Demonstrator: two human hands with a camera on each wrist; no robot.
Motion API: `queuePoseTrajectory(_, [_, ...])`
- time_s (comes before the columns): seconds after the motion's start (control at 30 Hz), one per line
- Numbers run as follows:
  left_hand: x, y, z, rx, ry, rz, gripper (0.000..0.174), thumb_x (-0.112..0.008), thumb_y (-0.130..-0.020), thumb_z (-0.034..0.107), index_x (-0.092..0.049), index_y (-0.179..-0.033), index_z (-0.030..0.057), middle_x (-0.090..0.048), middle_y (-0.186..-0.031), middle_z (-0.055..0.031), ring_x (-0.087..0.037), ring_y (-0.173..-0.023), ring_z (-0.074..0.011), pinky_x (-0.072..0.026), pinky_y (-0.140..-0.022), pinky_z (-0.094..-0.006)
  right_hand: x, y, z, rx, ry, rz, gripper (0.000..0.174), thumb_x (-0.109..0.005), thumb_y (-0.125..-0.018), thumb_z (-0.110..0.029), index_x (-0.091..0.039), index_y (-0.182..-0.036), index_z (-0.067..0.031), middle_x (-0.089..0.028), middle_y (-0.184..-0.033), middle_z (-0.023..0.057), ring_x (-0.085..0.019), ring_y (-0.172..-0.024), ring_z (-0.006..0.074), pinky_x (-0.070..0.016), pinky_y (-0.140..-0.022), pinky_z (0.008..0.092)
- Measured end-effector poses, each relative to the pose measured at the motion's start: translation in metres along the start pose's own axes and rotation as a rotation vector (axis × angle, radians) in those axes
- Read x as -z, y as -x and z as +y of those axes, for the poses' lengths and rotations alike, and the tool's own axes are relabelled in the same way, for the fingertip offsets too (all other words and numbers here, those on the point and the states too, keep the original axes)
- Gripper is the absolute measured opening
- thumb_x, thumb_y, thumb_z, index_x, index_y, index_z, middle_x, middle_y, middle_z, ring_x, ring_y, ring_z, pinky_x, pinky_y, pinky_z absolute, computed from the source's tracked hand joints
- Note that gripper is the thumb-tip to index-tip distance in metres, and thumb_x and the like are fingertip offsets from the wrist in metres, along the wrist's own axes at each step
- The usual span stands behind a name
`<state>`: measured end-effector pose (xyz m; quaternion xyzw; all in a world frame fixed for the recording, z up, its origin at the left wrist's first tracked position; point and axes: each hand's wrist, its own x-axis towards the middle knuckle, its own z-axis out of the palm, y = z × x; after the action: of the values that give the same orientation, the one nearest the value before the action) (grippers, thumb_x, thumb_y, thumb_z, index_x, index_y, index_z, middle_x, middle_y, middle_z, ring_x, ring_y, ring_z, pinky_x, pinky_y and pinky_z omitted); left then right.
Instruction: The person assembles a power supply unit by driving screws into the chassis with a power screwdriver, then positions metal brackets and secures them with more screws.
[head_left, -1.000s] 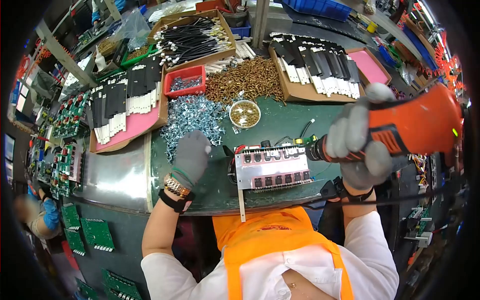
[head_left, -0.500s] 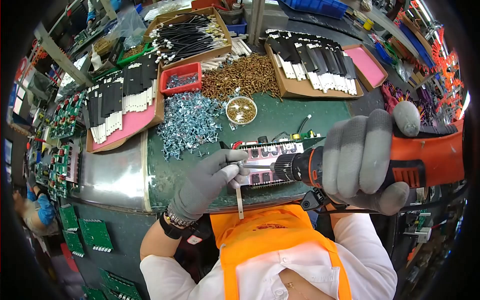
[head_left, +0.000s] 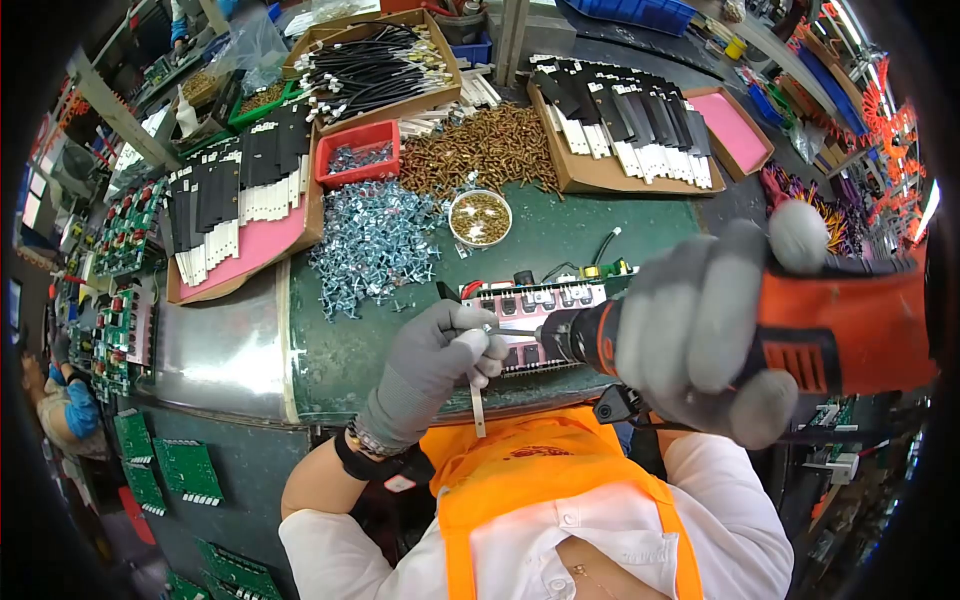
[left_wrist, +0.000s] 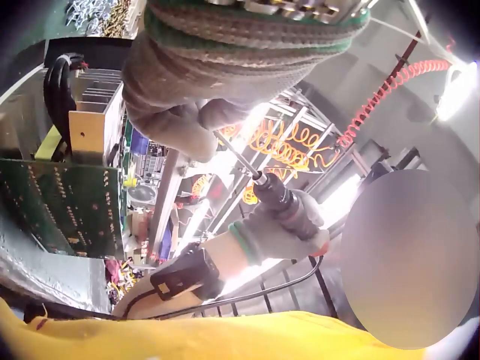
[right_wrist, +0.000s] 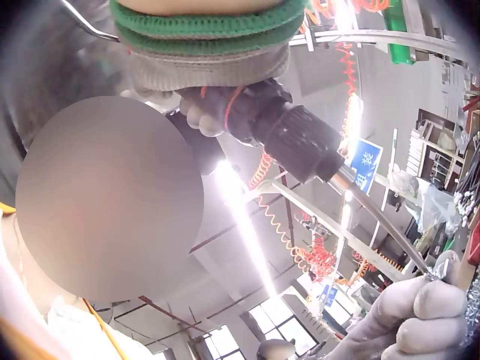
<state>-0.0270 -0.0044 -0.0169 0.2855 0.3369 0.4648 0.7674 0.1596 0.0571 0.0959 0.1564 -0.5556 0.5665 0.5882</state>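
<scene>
My gloved right hand (head_left: 690, 320) grips an orange-red power drill (head_left: 850, 325), which points left with a long thin bit (right_wrist: 382, 225) in its black chuck (right_wrist: 304, 142). At the bit's tip, the gloved left hand (head_left: 425, 365) pinches a small silvery metal piece (right_wrist: 441, 268) between thumb and fingers. Most of that piece is hidden by the fingertips. Below the bit lies a circuit board assembly (head_left: 588, 294) with a metal plate and rows of black components, partly covered by the hands. A narrow pale strip (head_left: 478, 408) sticks out from its near left corner.
Small silvery parts (head_left: 370, 240) lie heaped beyond the left hand, near a red bin (head_left: 358, 178). Brass-coloured screws (head_left: 490, 150) are piled behind a round dish (head_left: 453, 222) of similar ones. Cardboard boxes (head_left: 630, 185) hold black-and-white strips. Green boards (head_left: 188, 470) lie at left.
My left hand has come from the silvery heap to the bit's tip, now pinching a small metal piece. The right hand has brought the drill left and level over the board.
</scene>
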Motion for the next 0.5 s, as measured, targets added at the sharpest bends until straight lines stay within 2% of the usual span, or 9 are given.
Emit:
queuePoseTrajectory(0.03, [-0.008, -0.002, -0.001, -0.065, -0.215, 0.085, 0.028, -0.053, -0.092, 0.010, -0.052, -0.116, -0.0029, -0.064, -0.091, -0.0102, -0.060, -0.073, -0.0114, -0.0504, -0.063, -0.0226, -0.023, 0.004, -0.003, -0.057, 0.183, 0.294, 0.069, -0.072, -0.086, -0.024, -0.034, -0.140, -0.0053, -0.054, -0.070, 0.0015, -0.046, -0.044, 0.0112, -0.0399, -0.040, 0.0276])
queuePoseTrajectory(0.07, [-0.013, -0.002, 0.000, -0.129, -0.430, 0.168, 0.029, -0.053, -0.092, 0.011, -0.052, -0.117, -0.0031, -0.064, -0.090, -0.0098, -0.061, -0.072, -0.0107, -0.0500, -0.061, -0.0219, -0.021, 0.005, -0.002, -0.058, 0.188, 0.298, 0.069, -0.072, -0.086, -0.024, -0.034, -0.140, -0.0053, -0.054, -0.070, 0.0015, -0.046, -0.044, 0.0112, -0.0399, -0.040, 0.0276])
queuePoseTrajectory(0.1, [-0.013, -0.004, 0.004, -0.126, -0.430, 0.162, 0.029, -0.053, -0.092, 0.011, -0.052, -0.117, -0.0031, -0.064, -0.090, -0.0098, -0.061, -0.072, -0.0107, -0.0500, -0.061, -0.0219, -0.015, 0.003, 0.000, -0.114, 0.209, 0.281, 0.069, -0.070, -0.085, -0.022, -0.032, -0.141, -0.0056, -0.053, -0.071, 0.0020, -0.046, -0.045, 0.0120, -0.0401, -0.042, 0.0282])
queuePoseTrajectory(0.17, [-0.009, -0.010, 0.017, 0.102, -0.385, 0.051, 0.031, -0.053, -0.091, 0.010, -0.052, -0.120, -0.0025, -0.065, -0.082, -0.0073, -0.061, -0.066, -0.0093, -0.0493, -0.056, -0.0217, -0.004, 0.000, 0.004, -0.225, 0.252, 0.246, 0.070, -0.068, -0.085, -0.019, -0.029, -0.142, -0.0062, -0.051, -0.072, 0.0030, -0.045, -0.048, 0.0137, -0.0406, -0.045, 0.0293])
queuePoseTrajectory(0.2, [-0.009, -0.013, 0.020, 0.103, -0.385, 0.046, 0.031, -0.053, -0.091, 0.010, -0.052, -0.120, -0.0025, -0.065, -0.082, -0.0073, -0.061, -0.066, -0.0093, -0.0493, -0.056, -0.0217, 0.000, -0.001, 0.003, -0.291, 0.313, 0.290, 0.069, -0.068, -0.085, -0.020, -0.031, -0.141, -0.0064, -0.052, -0.074, 0.0033, -0.046, -0.051, 0.0136, -0.0419, -0.048, 0.0297])
queuePoseTrajectory(0.27, [-0.007, -0.020, 0.023, 0.057, -0.649, -0.025, 0.034, -0.055, -0.090, 0.009, -0.053, -0.122, 0.0002, -0.065, -0.075, -0.0061, -0.061, -0.060, -0.0095, -0.0496, -0.054, -0.0237, 0.012, 0.000, 0.008, -0.287, 0.329, 0.260, 0.067, -0.067, -0.085, -0.020, -0.033, -0.140, -0.0058, -0.052, -0.075, 0.0022, -0.049, -0.055, 0.0137, -0.0432, -0.050, 0.0295])
queuePoseTrajectory(0.3, [-0.008, -0.022, 0.023, 0.056, -0.648, -0.027, 0.034, -0.055, -0.090, 0.009, -0.053, -0.122, 0.0002, -0.065, -0.075, -0.0061, -0.061, -0.060, -0.0095, -0.0496, -0.054, -0.0237, 0.013, 0.001, 0.010, -0.287, 0.331, 0.259, 0.067, -0.067, -0.085, -0.020, -0.033, -0.140, -0.0058, -0.052, -0.075, 0.0022, -0.049, -0.055, 0.0137, -0.0432, -0.050, 0.0295])
queuePoseTrajectory(0.37, [-0.011, -0.025, 0.024, -0.006, -0.843, 0.003, 0.034, -0.055, -0.089, 0.008, -0.053, -0.123, 0.0026, -0.063, -0.070, -0.0064, -0.061, -0.055, -0.0109, -0.0499, -0.052, -0.0256, 0.015, 0.002, 0.014, -0.250, 0.374, 0.298, 0.065, -0.068, -0.084, -0.021, -0.035, -0.138, -0.0047, -0.053, -0.076, 0.0019, -0.050, -0.056, 0.0141, -0.0444, -0.051, 0.0294])
queuePoseTrajectory(0.5, [-0.007, -0.026, 0.016, -0.120, -0.927, 0.049, 0.037, -0.059, -0.086, 0.009, -0.054, -0.122, 0.0040, -0.062, -0.069, -0.0073, -0.061, -0.055, -0.0164, -0.0497, -0.053, -0.0289, 0.018, 0.003, 0.020, -0.265, 0.377, 0.316, 0.064, -0.068, -0.083, -0.020, -0.036, -0.136, -0.0038, -0.055, -0.077, 0.0022, -0.051, -0.057, 0.0145, -0.0458, -0.052, 0.0292])
